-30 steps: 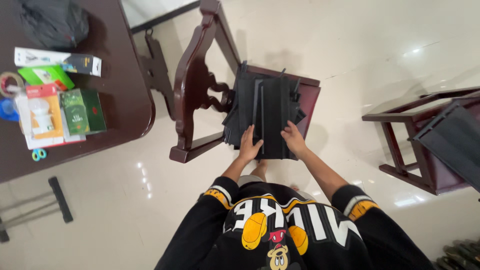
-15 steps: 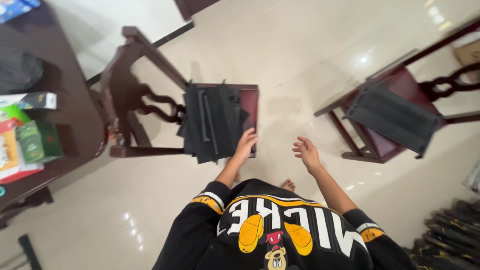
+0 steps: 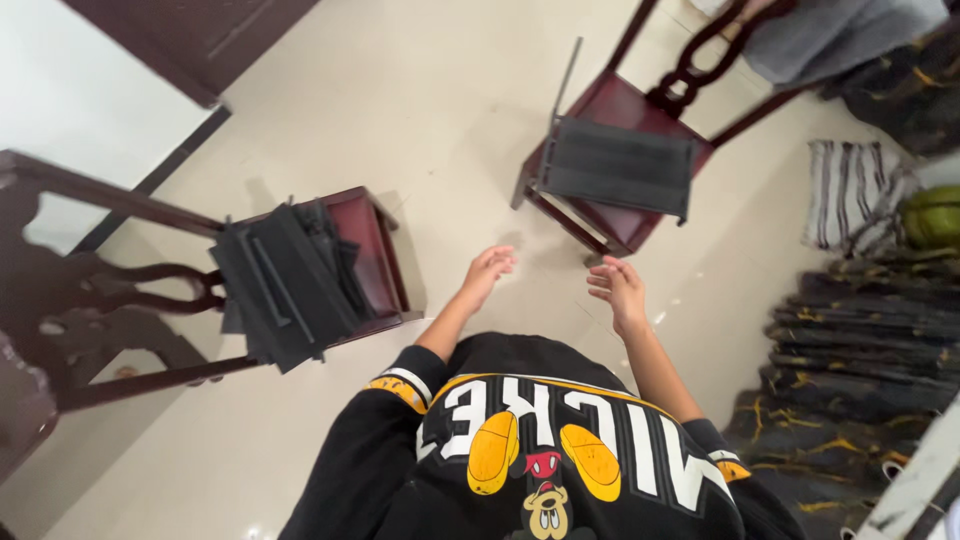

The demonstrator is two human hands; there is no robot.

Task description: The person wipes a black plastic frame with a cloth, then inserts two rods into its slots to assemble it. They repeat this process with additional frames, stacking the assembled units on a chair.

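Observation:
My left hand (image 3: 489, 270) and my right hand (image 3: 618, 290) are both held out over the pale tiled floor, fingers loosely apart and holding nothing. To the left a stack of dark folded cloth pieces (image 3: 285, 282) lies on the red seat of a dark wooden chair (image 3: 375, 255). Ahead and to the right a second wooden chair (image 3: 620, 105) carries another flat dark folded cloth (image 3: 618, 168). Both hands lie between the two chairs, a little nearer to the right one. My black sleeves have yellow and white cuffs.
A pile of dark cloth with yellow marks (image 3: 860, 350) lies on the floor at the right. Behind it are a striped cloth (image 3: 845, 195) and a green round object (image 3: 932, 215). A dark cabinet (image 3: 200, 35) stands at the top left.
Both hands have left the cloth stack on the left chair and now hang free. The view has swung right, so the table is out of sight and the second chair is nearer.

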